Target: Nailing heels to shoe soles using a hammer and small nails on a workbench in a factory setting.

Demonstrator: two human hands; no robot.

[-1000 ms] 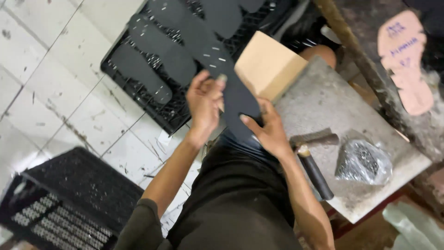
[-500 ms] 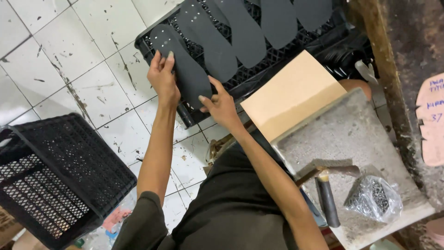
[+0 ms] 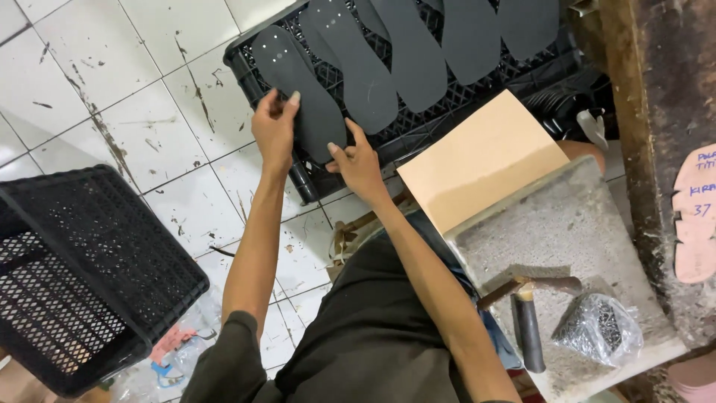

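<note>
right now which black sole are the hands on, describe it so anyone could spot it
Find the black crate at the top, with a row of black soles laid across it. It is the leftmost sole, the only one pinched by the left hand and right hand.

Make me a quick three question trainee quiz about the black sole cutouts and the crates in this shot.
1. True or false: both hands touch one black sole cutout.
2. What does that cutout lie on? A the upturned black crate, B the stone slab, C the tiled floor.
3. Which tool lies on the slab?

Key: 1 true: left hand, right hand. 2 A. 3 the hammer.
</note>
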